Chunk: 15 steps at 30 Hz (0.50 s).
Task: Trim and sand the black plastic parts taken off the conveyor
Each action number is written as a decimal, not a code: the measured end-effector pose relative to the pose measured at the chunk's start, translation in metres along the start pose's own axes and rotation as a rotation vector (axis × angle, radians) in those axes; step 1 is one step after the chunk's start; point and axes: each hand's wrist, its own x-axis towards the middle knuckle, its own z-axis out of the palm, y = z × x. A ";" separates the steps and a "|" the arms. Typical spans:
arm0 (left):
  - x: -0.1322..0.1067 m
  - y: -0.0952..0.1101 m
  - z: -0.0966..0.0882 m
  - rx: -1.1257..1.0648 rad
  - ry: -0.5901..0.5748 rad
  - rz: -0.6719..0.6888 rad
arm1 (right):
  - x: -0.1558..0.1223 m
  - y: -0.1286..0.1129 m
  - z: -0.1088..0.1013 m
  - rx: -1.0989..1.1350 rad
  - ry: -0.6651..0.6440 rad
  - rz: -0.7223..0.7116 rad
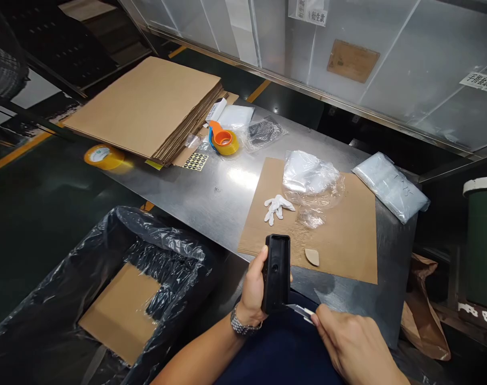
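My left hand (251,289), with a watch at the wrist, is wrapped round a long black plastic part (276,275), hollow with raised rims, held upright with its open side facing me. In my right hand (354,334) is a slim craft knife (303,311); its thin blade points left and reaches the part's lower right corner. Whether the tip touches the edge is hard to tell. Beyond the part, a cardboard sheet (348,224) lies on the metal table, bearing white gloves (276,207), a small tan pad (311,257) and clear plastic bags (310,174).
Stacked cardboard (151,101) fills the table's far left, near an orange tape dispenser (223,140) and a tape roll (99,155). A bag-lined bin (163,238) stands at the left. A plastic-wrapped pack (392,187) lies at the table's right edge.
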 end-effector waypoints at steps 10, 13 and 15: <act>0.003 -0.001 -0.002 -0.020 0.012 0.027 | 0.003 0.002 0.004 0.282 -0.208 0.152; 0.004 -0.001 -0.002 -0.065 0.002 0.050 | 0.007 0.007 0.007 0.899 -0.455 0.306; 0.004 -0.001 -0.003 -0.087 -0.008 0.067 | 0.009 0.009 0.010 1.229 -0.533 0.419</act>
